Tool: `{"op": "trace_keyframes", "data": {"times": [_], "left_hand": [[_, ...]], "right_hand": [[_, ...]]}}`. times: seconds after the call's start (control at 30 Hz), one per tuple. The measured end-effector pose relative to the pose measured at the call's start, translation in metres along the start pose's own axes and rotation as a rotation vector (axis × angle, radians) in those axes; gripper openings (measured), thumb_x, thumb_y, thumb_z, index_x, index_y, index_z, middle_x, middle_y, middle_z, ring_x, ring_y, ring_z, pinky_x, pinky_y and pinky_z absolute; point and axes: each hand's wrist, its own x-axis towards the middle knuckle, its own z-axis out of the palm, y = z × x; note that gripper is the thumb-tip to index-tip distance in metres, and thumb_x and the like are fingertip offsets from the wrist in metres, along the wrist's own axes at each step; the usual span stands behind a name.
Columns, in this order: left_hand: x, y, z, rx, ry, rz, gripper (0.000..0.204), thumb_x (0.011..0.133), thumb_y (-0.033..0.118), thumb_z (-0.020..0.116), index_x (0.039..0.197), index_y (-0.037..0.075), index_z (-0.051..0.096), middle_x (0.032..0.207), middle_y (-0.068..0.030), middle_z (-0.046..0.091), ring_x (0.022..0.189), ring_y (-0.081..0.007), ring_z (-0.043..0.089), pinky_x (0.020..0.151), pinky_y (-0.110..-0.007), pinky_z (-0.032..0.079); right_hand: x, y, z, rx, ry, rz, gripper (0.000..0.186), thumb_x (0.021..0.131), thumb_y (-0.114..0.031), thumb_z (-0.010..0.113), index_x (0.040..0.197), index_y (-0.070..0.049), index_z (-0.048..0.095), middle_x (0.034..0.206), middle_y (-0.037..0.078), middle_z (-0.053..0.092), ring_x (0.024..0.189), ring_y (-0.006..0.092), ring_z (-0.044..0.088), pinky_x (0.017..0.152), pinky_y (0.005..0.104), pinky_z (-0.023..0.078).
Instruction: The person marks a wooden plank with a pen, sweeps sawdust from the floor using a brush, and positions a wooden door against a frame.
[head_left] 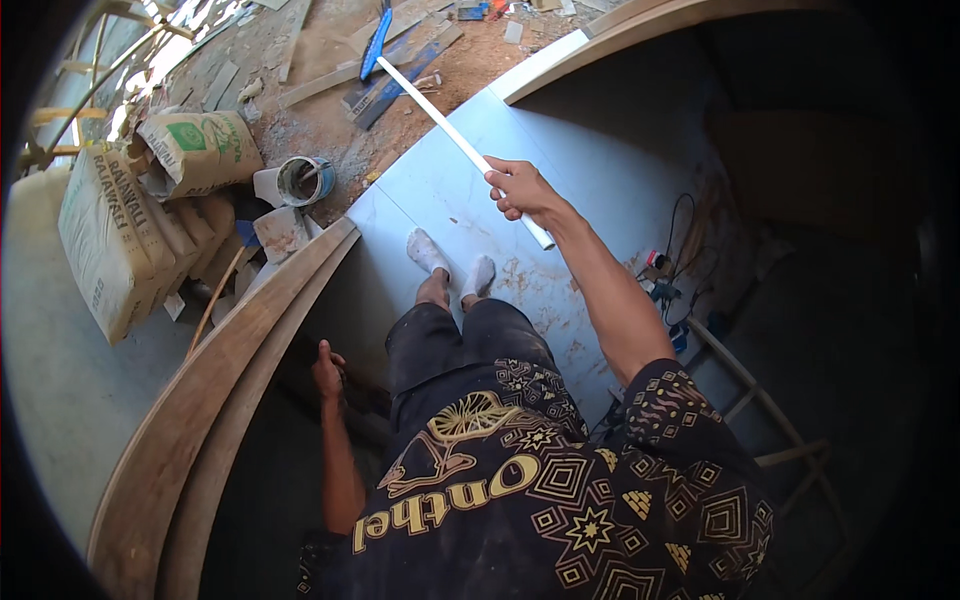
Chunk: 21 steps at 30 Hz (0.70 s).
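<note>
My right hand is wrapped round the white handle of a broom, near its end. From there the handle slants away to the upper left, and its narrow blue head is over the dusty ground outside the doorway. Its bristles cannot be made out. My left hand hangs low beside my left thigh, near the wooden door frame. Its fingers are loosely bent and apart, and nothing shows in them. In white socks, my feet stand on pale, dirt-smudged floor tiles.
Paper cement sacks are piled at the left, beside a bucket. Planks and rubble lie beyond the tile edge. Another wooden frame curves across the upper right. Cables, a power tool and a wooden ladder-like frame are on the right.
</note>
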Motion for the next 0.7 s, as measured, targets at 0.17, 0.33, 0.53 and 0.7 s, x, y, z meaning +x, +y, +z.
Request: {"op": "trace_keyframes", "data": {"times": [0.17, 0.33, 0.53, 0.7], "left_hand": [[0.035, -0.021, 0.012, 0.225, -0.023, 0.068, 0.07, 0.092, 0.063, 0.051, 0.058, 0.004, 0.062, 0.048, -0.0012, 0.047, 0.049, -0.0154, 0.049, 0.053, -0.033, 0.039], [0.002, 0.011, 0.037, 0.383, -0.102, 0.097, 0.071, 0.092, 0.063, 0.048, 0.059, 0.003, 0.064, 0.052, -0.0047, 0.052, 0.052, -0.0182, 0.051, 0.058, -0.035, 0.041], [-0.011, 0.014, 0.049, 0.48, -0.094, 0.225, 0.073, 0.092, 0.065, 0.046, 0.061, 0.002, 0.064, 0.052, -0.0041, 0.05, 0.053, -0.0179, 0.051, 0.059, -0.035, 0.041], [-0.025, -0.02, 0.028, 0.549, -0.167, 0.259, 0.074, 0.092, 0.066, 0.046, 0.063, 0.001, 0.064, 0.052, -0.0027, 0.048, 0.054, -0.0174, 0.05, 0.059, -0.034, 0.04]], "right_hand": [[-0.068, 0.05, -0.031, -0.444, 0.18, -0.202, 0.049, 0.094, -0.019, 0.054, 0.143, -0.012, 0.051, 0.064, 0.004, 0.054, 0.054, 0.0118, 0.052, 0.05, 0.0311, 0.047], [-0.164, 0.124, -0.076, -0.63, 0.33, -0.153, 0.048, 0.093, -0.017, 0.054, 0.14, -0.009, 0.051, 0.091, 0.028, 0.067, 0.082, 0.0398, 0.067, 0.078, 0.0431, 0.052], [-0.215, 0.233, -0.116, -0.779, 0.431, -0.015, 0.047, 0.094, -0.015, 0.053, 0.141, -0.011, 0.048, 0.108, 0.029, 0.064, 0.101, 0.0488, 0.061, 0.087, 0.0519, 0.048], [-0.204, 0.324, -0.132, -0.894, 0.444, 0.244, 0.034, 0.096, -0.011, 0.048, 0.129, -0.007, 0.052, 0.102, 0.027, 0.066, 0.1, 0.0455, 0.064, 0.084, 0.0527, 0.053]]}}
